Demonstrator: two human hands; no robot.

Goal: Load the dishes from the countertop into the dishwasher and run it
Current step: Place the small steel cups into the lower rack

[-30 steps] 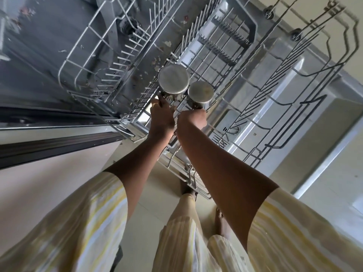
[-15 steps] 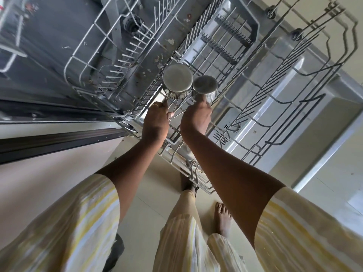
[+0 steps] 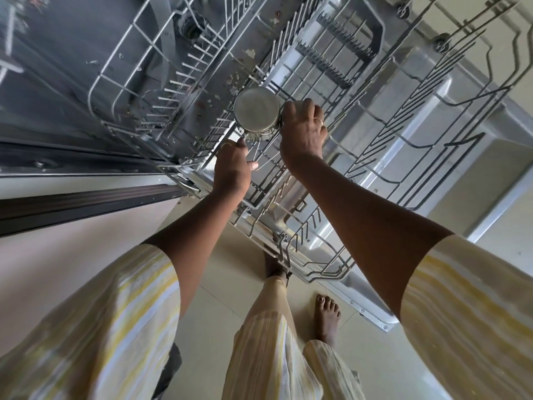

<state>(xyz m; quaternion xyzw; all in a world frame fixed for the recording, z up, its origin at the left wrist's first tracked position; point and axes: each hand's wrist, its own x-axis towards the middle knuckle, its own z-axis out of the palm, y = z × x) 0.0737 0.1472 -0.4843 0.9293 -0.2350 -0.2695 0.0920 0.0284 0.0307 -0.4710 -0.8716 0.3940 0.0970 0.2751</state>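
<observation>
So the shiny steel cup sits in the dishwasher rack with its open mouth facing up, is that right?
Not quite. The head view shows the steel cup in the dishwasher rack upside down, with its closed base facing up, not its open mouth.

Mid-frame, your cup stands in the rack — right hand just right of it, left hand just below. The door lies right; your foot, bottom centre.
</observation>
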